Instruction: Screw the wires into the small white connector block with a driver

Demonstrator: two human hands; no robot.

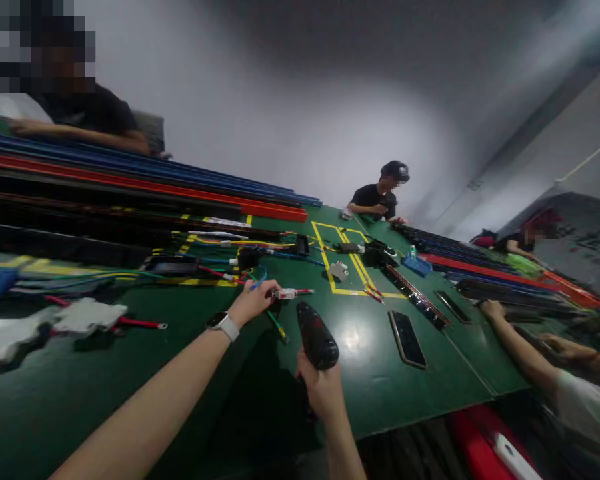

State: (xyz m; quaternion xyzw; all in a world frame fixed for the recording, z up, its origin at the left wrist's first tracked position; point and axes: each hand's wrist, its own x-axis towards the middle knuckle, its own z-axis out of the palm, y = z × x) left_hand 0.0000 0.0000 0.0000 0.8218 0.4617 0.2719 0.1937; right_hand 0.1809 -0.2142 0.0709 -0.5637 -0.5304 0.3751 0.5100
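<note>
Drill [317, 337] clenched in right hand [324, 393] | left hand [253, 303] pinching white connector [286, 293] | blue bin [418, 265] contents unclear

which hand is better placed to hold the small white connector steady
Left, probably. The left hand sits right at the small white connector on the green table, while the right hand is closed around the black driver.

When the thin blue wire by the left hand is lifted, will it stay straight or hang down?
The thin blue wire curves in a loop beside the left hand, so it is probably floppy and would sag. It looks slender, so likely light. It lies among other wires, so it may snag.
</note>
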